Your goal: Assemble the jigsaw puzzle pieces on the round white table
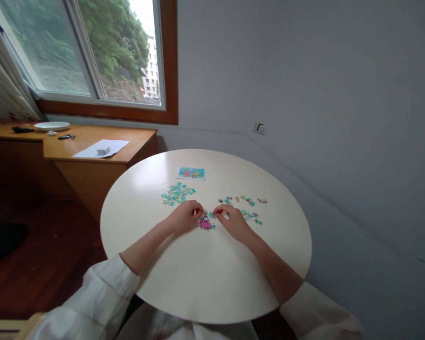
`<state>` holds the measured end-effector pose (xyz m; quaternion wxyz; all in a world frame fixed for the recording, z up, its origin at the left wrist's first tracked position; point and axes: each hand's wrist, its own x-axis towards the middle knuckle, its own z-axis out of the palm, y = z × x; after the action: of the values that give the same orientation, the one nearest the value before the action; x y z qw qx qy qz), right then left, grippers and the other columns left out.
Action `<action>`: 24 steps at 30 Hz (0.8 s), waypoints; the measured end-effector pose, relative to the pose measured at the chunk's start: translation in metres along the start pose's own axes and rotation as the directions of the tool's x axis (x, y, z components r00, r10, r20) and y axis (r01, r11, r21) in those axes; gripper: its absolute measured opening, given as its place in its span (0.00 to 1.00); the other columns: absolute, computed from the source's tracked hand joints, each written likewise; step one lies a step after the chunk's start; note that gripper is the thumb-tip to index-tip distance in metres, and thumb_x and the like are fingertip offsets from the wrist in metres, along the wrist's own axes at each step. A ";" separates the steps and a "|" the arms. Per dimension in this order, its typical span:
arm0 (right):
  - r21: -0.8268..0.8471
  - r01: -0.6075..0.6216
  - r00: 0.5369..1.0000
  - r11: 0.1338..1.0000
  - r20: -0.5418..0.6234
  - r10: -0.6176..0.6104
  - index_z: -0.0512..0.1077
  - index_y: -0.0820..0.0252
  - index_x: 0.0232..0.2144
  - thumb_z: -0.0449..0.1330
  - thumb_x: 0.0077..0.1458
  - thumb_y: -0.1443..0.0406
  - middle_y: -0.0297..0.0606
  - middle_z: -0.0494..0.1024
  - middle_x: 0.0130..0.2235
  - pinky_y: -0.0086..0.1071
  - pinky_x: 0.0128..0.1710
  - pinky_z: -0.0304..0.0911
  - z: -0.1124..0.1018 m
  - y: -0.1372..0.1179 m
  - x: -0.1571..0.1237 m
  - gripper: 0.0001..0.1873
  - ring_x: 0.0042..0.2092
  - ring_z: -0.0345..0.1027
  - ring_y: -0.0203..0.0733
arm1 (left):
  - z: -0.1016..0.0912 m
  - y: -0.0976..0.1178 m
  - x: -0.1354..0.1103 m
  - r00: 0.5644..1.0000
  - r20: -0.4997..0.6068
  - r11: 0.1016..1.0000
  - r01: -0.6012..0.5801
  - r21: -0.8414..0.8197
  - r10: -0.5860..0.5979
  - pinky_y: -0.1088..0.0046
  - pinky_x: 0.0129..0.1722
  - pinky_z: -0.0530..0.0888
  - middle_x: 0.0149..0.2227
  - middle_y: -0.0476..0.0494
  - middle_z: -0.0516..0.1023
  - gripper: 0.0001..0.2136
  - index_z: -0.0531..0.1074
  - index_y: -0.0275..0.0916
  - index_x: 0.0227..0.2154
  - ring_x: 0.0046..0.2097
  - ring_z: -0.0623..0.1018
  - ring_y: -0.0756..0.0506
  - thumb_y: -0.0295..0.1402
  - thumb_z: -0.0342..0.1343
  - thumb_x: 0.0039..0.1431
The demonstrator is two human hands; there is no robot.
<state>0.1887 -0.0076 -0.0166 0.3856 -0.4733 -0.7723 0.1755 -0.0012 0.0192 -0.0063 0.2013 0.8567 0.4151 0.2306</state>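
Observation:
A small joined patch of jigsaw puzzle (205, 223), with a pink figure and teal edges, lies between my hands on the round table. My left hand (187, 215) is at its left side, thumb and forefinger curled together; whatever they pinch is too small to make out. On the other side, my right hand (231, 219) pinches a small teal puzzle piece (212, 215) near the patch's upper right edge. A heap of loose teal pieces (178, 193) lies beyond my left hand. More mixed-colour pieces (248, 200) are scattered beyond and right of my right hand.
A picture card (191, 174) with cartoon figures lies at the far part of the white round table (194, 283). Behind on the left, a wooden desk (141, 140) holds a white plate (52, 126), paper (116, 145) and a small white box (103, 150). Walls stand close behind.

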 end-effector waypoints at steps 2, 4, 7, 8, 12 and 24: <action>-0.003 0.012 1.000 1.000 0.003 -0.012 0.70 0.59 0.26 0.53 0.48 0.69 0.34 0.74 0.29 0.31 0.37 0.59 0.001 0.001 0.000 0.06 0.33 0.65 0.36 | 0.000 0.000 0.000 1.000 0.000 1.000 0.003 0.001 -0.003 0.78 0.30 0.65 0.28 0.47 0.72 0.09 0.73 0.36 0.28 0.29 0.68 0.51 0.27 0.47 0.49; -0.004 0.016 1.000 1.000 0.008 -0.016 0.70 0.58 0.26 0.53 0.48 0.70 0.34 0.74 0.29 0.31 0.37 0.59 0.001 0.002 -0.001 0.06 0.34 0.65 0.36 | 0.000 0.000 0.000 1.000 -0.001 1.000 0.004 -0.001 -0.004 0.78 0.31 0.65 0.28 0.47 0.73 0.09 0.73 0.36 0.28 0.29 0.69 0.51 0.27 0.48 0.49; 0.001 0.003 1.000 1.000 0.008 -0.003 0.71 0.58 0.27 0.54 0.48 0.69 0.34 0.75 0.29 0.30 0.36 0.59 0.001 0.001 -0.001 0.06 0.33 0.65 0.36 | 0.000 -0.001 0.001 1.000 -0.005 1.000 0.002 -0.007 -0.002 0.78 0.30 0.65 0.29 0.47 0.73 0.09 0.73 0.36 0.29 0.29 0.69 0.51 0.27 0.48 0.49; 0.007 -0.004 1.000 1.000 0.007 0.004 0.71 0.58 0.27 0.54 0.48 0.69 0.34 0.75 0.29 0.30 0.35 0.59 0.002 0.000 -0.001 0.06 0.33 0.65 0.36 | 0.001 -0.001 0.001 1.000 -0.006 1.000 0.001 -0.009 -0.001 0.78 0.30 0.65 0.29 0.47 0.73 0.09 0.73 0.36 0.29 0.29 0.69 0.51 0.27 0.48 0.49; 0.039 -0.022 1.000 0.999 0.008 0.021 0.72 0.58 0.27 0.55 0.48 0.68 0.34 0.75 0.29 0.29 0.34 0.58 0.002 -0.003 0.000 0.06 0.32 0.65 0.35 | 0.001 -0.001 0.001 1.000 -0.004 1.000 -0.005 -0.011 0.005 0.78 0.30 0.65 0.28 0.47 0.72 0.09 0.73 0.36 0.28 0.28 0.69 0.51 0.27 0.48 0.49; 0.091 -0.055 0.998 0.994 0.021 0.053 0.73 0.58 0.27 0.56 0.47 0.68 0.34 0.77 0.29 0.28 0.31 0.57 0.005 -0.004 0.000 0.06 0.31 0.65 0.35 | 0.004 -0.004 0.000 0.999 -0.022 0.998 -0.039 -0.040 0.038 0.78 0.28 0.64 0.26 0.48 0.71 0.08 0.73 0.36 0.27 0.27 0.68 0.52 0.28 0.49 0.49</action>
<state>0.1829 -0.0088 -0.0173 0.3948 -0.4742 -0.7539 0.2257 -0.0014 0.0210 -0.0115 0.2098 0.8577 0.3961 0.2520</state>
